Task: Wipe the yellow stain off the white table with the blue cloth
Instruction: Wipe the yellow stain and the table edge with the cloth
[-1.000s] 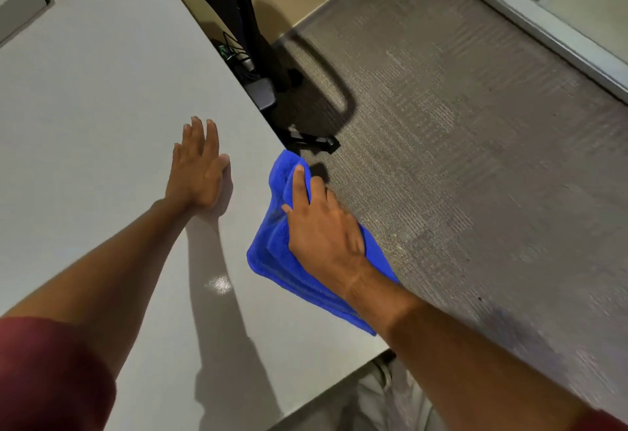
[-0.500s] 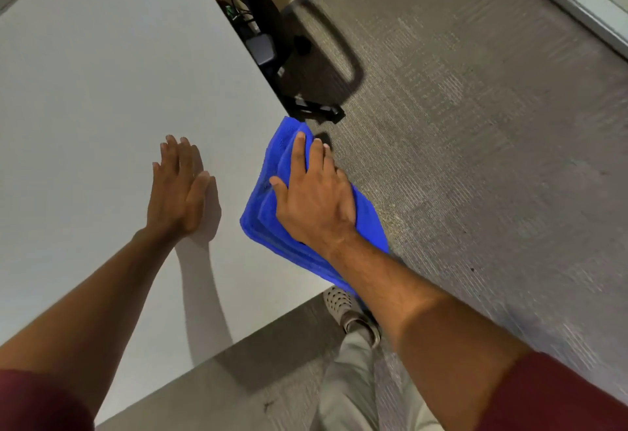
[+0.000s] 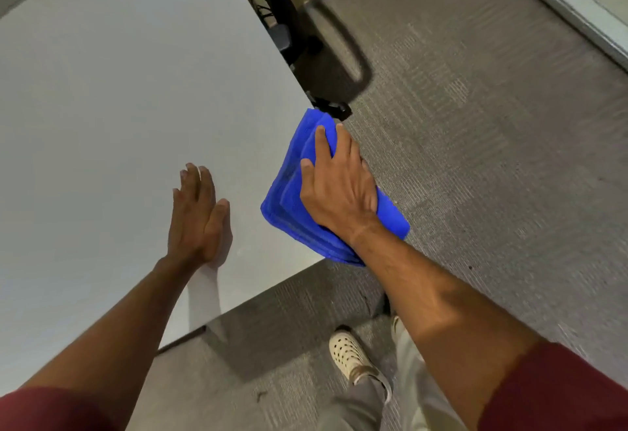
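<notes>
Stain: I find no yellow mark anywhere on the flat white table top [image 3: 112,97]; whether one hides under the cloth I cannot tell.
Cloth: the folded blue microfibre cloth [image 3: 289,192] lies at the table's right edge near its corner, partly overhanging grey carpet [image 3: 475,124].
Right hand [image 3: 339,192]: pressed flat on the cloth, fingers spread, pinning it down rather than pinching it.
Left hand [image 3: 197,216]: open, palm down on bare table, holding nothing.
Progress: I judge wiping nearly or fully finished; what remains is lifting the cloth to check beneath.
</notes>
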Demonstrator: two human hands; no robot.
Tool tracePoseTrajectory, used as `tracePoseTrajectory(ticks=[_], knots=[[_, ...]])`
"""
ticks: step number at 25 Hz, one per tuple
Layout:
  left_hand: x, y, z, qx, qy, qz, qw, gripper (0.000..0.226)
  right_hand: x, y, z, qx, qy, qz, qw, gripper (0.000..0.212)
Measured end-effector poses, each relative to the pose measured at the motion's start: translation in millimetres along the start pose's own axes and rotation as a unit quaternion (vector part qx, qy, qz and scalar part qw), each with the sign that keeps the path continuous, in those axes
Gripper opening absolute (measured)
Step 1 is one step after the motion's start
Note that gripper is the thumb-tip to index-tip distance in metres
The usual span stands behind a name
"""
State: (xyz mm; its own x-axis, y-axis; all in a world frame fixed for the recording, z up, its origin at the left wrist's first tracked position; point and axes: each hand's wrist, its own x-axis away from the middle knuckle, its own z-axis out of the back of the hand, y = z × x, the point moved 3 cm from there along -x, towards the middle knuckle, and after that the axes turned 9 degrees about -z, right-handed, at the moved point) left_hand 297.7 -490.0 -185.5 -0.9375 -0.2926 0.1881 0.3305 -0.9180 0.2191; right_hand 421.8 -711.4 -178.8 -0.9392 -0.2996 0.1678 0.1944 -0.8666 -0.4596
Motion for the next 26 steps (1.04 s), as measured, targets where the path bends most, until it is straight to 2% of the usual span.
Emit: tracePoseTrajectory(ticks=[3,7,10,15,18,22,26], knots=[[16.0,-7.0,-6.9,0.014,0.031,0.012,0.999,0.071,29.6,11.8,-2.0,0.039,0.032,0.006,0.999,0.061],[29.8,-21.7,-5.6,0.026,0.055,0.002,0.998,0.072,21.7,13.2,-6.7,0.054,0.009,-0.031,0.998,0.068],[40.6,-41.7,2.8,0.031,0.072,0.012,0.997,0.072,-0.2,4.1,-8.1,0.043,0.001,-0.022,0.999,0.068],[60.9,-62.1,-2.1,-0.005,0.034,0.024,0.999,0.071,34.1,14.9,-11.0,0.069,0.025,-0.026,0.997,0.068],[62.9,-65.7,-6.7,-0.051,0.04,0.021,0.998,0.071,36.7,16.5,-11.1,0.062,0.036,-0.038,0.997,0.068],[63.2,-67.8,-12.0,-0.059,0.056,0.02,0.996,0.069,22.5,5.4,-10.4,0.054,0.054,-0.066,0.995,0.067],[63.8,-63.6,-10.6,-0.073,0.053,0.016,0.996,0.069,60.0,16.5,-12.4,0.073,0.091,-0.085,0.99,0.068]])
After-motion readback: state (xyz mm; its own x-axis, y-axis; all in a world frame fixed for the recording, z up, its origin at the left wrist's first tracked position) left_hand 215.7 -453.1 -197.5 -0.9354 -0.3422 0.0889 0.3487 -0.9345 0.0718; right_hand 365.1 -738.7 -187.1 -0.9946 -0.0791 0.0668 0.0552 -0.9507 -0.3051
